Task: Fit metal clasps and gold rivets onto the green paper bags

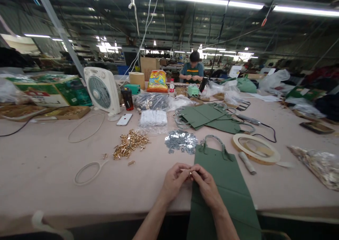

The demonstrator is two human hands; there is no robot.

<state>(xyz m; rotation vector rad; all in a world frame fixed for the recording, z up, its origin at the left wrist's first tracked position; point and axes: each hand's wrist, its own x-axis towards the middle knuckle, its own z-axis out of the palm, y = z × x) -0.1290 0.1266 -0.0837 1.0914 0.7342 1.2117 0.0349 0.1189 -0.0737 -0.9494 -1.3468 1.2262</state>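
My left hand and my right hand meet at the table's near edge, fingertips pinched together on a small gold metal part. Under my right hand lies a flat green paper bag with a grey handle at its top. A pile of gold metal fittings lies to the left ahead of me. A pile of small silver plates sits just beyond the bag.
Rolls of double-sided tape lie right of the bag, a stack of green bags farther back. A white fan, a phone, cord loops and boxes stand left. A person sits working at the far end.
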